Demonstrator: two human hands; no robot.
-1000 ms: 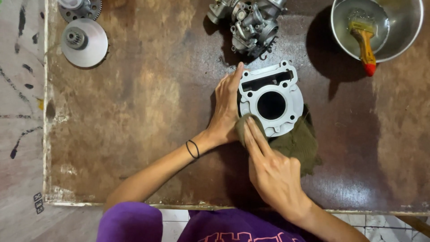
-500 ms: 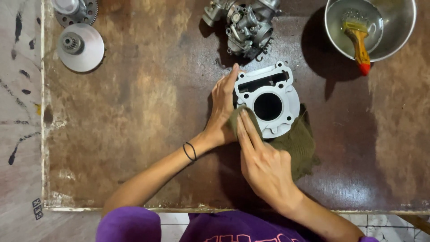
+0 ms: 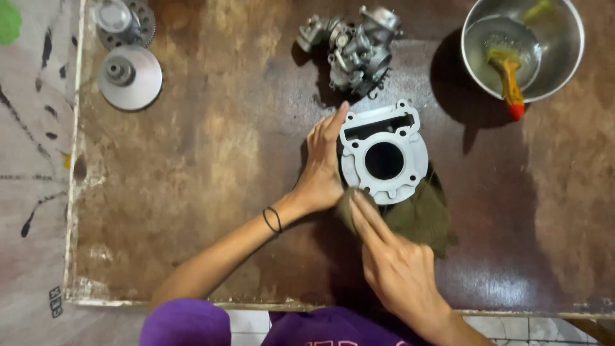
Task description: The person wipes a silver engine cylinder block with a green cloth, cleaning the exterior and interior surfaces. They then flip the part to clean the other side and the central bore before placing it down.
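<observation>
Head view: a pale grey cast-metal engine cylinder block with a round bore [image 3: 384, 150] stands on the scuffed brown worktop [image 3: 211, 166], a little right of the middle. The left hand [image 3: 322, 168] lies flat against the block's left side, fingers straight and together, bracing it rather than closing round it. The right hand [image 3: 397, 269] reaches in from the near edge, its two extended fingers [image 3: 368, 218] pressed together on a fold of olive-green cloth [image 3: 419, 214], which they push against the block's near left rim. The rest of the cloth spreads under and to the near right of the block.

Judging by how things lie, the wiping is partway through: the top face of the block looks clean and matt, the fingers are at work on its near edge, and whether the far side and the bore have been rubbed cannot be told.

At the far right a round steel bowl [image 3: 564, 57] holds liquid and a yellow-handled brush with a red tip [image 3: 509, 80]. A grey metal carburettor [image 3: 355, 45] sits just beyond the block, apart from it. At the far left lie a silver pulley disc [image 3: 131, 77] and a toothed gear part [image 3: 125, 19].
</observation>
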